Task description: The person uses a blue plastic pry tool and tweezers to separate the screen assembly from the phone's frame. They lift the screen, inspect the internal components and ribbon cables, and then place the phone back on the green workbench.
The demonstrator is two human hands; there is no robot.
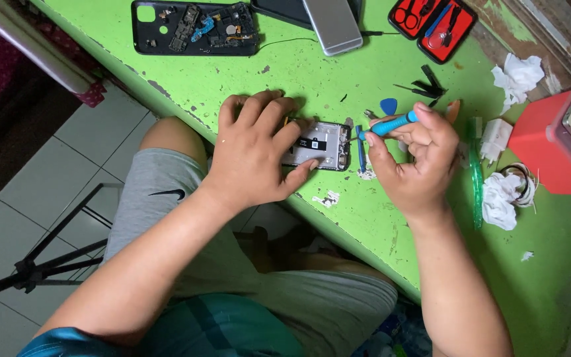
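- Your left hand [259, 155] presses the opened phone [318, 145] flat.
- Right hand [418, 158], at three o'clock, grips the blue screwdriver [391, 123].
- Back cover [193, 28] already off at twelve; internals still to go.

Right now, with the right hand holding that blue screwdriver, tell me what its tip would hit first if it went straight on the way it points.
The right hand aims the blue screwdriver leftward, tip down near the opened phone. Straight on, it would likely meet the phone's right edge first, though the height of the tip above the green table is unclear.
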